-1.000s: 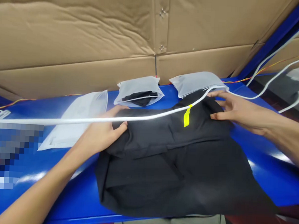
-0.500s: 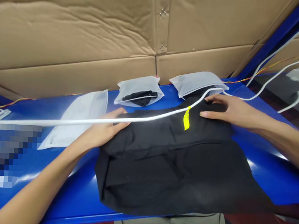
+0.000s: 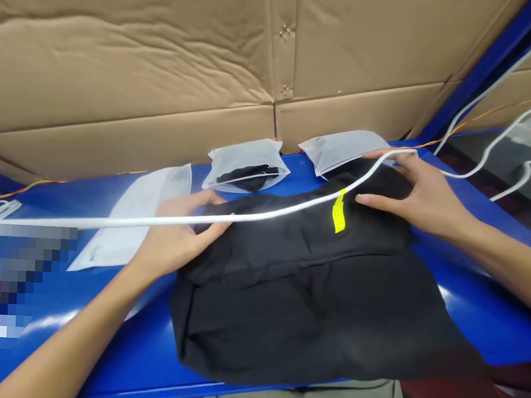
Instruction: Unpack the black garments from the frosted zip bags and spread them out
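A black garment (image 3: 296,284) lies partly folded over on the blue table, with creases and a seam across it. A yellow tag (image 3: 338,213) sticks to its upper part. My left hand (image 3: 175,227) holds its upper left edge, thumb on top and fingers round the far side. At the upper right, my right hand (image 3: 426,192) is curved round the cloth, thumb and fingers wide apart with fabric between them. Its fingertips reach the far edge, partly behind a white cable (image 3: 264,215) that crosses the view in front of the garment.
Behind the garment lie two frosted bags with dark contents, one in the middle (image 3: 245,153) and one at right (image 3: 348,145). A flat frosted bag (image 3: 116,238) rests on the blue table (image 3: 119,357) at left. A cardboard wall (image 3: 143,56) closes the back; more cables run at right.
My right hand has opened wider and its fingers have moved farther back over the garment's edge. The yellow tag has shifted slightly right. My left hand stays on the left edge.
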Available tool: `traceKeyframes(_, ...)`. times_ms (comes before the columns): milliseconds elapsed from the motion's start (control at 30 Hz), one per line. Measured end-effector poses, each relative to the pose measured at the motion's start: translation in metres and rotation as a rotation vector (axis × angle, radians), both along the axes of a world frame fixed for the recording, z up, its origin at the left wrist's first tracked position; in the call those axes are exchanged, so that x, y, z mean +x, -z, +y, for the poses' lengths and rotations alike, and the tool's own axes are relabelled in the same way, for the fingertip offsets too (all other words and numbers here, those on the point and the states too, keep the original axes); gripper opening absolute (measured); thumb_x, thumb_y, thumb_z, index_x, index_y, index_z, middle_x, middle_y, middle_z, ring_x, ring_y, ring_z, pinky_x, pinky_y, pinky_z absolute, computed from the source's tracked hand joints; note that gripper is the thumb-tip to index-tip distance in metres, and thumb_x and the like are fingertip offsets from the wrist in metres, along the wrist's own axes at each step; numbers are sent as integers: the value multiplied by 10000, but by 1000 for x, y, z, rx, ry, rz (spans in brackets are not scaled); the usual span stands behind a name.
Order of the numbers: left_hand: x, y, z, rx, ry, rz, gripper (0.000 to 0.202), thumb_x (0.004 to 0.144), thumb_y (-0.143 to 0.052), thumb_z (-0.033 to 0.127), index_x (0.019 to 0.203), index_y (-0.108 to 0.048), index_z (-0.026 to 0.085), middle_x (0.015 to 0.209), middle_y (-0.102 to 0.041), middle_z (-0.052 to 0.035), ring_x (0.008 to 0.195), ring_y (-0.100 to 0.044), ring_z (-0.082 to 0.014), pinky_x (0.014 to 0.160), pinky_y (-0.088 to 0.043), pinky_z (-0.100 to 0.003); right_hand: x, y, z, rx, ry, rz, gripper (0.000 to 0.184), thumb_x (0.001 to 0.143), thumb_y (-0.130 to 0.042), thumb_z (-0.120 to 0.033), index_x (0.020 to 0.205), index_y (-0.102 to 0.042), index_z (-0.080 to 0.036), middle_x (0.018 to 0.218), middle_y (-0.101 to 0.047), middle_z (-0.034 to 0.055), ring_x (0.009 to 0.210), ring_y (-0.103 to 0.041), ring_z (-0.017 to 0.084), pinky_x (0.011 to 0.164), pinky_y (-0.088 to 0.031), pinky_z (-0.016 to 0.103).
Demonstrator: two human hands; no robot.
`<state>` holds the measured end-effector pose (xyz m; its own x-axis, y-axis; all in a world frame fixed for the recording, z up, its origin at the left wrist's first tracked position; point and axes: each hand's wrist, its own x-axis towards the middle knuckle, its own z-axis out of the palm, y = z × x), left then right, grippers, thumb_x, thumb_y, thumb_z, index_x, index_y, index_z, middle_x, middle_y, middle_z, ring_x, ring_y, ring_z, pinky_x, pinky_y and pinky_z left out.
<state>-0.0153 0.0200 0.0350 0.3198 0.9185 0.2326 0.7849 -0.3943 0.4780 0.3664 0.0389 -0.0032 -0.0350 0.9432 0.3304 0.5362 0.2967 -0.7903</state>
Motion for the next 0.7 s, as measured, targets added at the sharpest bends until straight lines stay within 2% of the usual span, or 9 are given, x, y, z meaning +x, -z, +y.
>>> traceKeyframes(100, -1, -6, 0, -180, 124, -164, 305, 908, -693, 517, 781, -626, 247, 876, -714, -22, 806, -642, -238, 745, -529, -353, -1, -7, -4, -143, -27, 148, 548, 692, -918, -419, 1197, -742, -300, 1302, -736, 58, 1261, -648, 332, 1108, -515, 445)
traceKeyframes(167, -4, -9, 0, -266, 226, -225, 265, 864, -733, 436, 746, -597, 242, 853, -693, -16, 767, -621, -212, 704, -526, -331, 1, -10, -5, -229, -160, 228, 360, 696, -913, -417, 1004, -790, -276, 1066, -766, 52, 1093, -696, 308, 1038, -540, 433)
traceKeyframes(233, -6, -12, -1, -315, 302, -242, 278, 799, -771, 382, 710, -552, 235, 861, -694, -27, 741, -606, -201, 679, -535, -330, 4, -13, -6, -265, -342, 286, 257, 704, -898, -441, 826, -780, -249, 992, -754, 66, 1031, -707, 299, 1006, -547, 427)
traceKeyframes(300, -6, -16, -3, -367, 365, -234, 335, 764, -783, 390, 656, -508, 232, 918, -709, -60, 790, -621, -225, 708, -569, -369, 9, -15, -7, -311, -473, 356, 277, 688, -898, -466, 766, -757, -241, 1101, -767, 98, 1048, -727, 311, 995, -563, 444)
traceKeyframes(367, -5, -20, -7, -426, 431, -185, 390, 752, -793, 431, 585, -507, 225, 1003, -716, -95, 898, -640, -274, 798, -601, -438, 15, -16, -8, -395, -535, 392, 296, 663, -917, -456, 767, -739, -245, 1122, -787, 120, 985, -759, 302, 931, -599, 459)
traceKeyframes(500, -5, -27, -18, -533, 535, -137, 358, 717, -867, 474, 507, -679, 254, 1050, -728, -105, 1094, -642, -349, 976, -594, -501, 26, -21, -12, -520, -773, 301, 253, 724, -902, -446, 755, -746, -250, 877, -816, 105, 793, -776, 262, 812, -629, 457)
traceKeyframes(567, -8, -26, -23, -554, 589, -150, 319, 716, -869, 584, 565, -786, 316, 1027, -739, -119, 1162, -637, -391, 1005, -584, -530, 25, -29, -17, -604, -953, 274, 310, 793, -857, -559, 765, -799, -257, 865, -827, 118, 833, -799, 287, 830, -632, 466)
traceKeyframes(633, -14, -22, -27, -473, 540, -148, 381, 699, -822, 734, 770, -877, 364, 1110, -740, -142, 1240, -611, -439, 1032, -568, -581, 18, -39, -24, -687, -1130, 231, 435, 858, -763, -689, 772, -843, -271, 843, -831, 132, 883, -816, 308, 870, -634, 464)
traceKeyframes(700, -22, -17, -28, -343, 424, -120, 595, 694, -759, 826, 1065, -881, 377, 1258, -714, -155, 1322, -567, -475, 1072, -542, -622, 11, -50, -30, -732, -1102, 208, 434, 893, -733, -694, 788, -859, -292, 881, -842, 120, 893, -821, 287, 952, -618, 446)
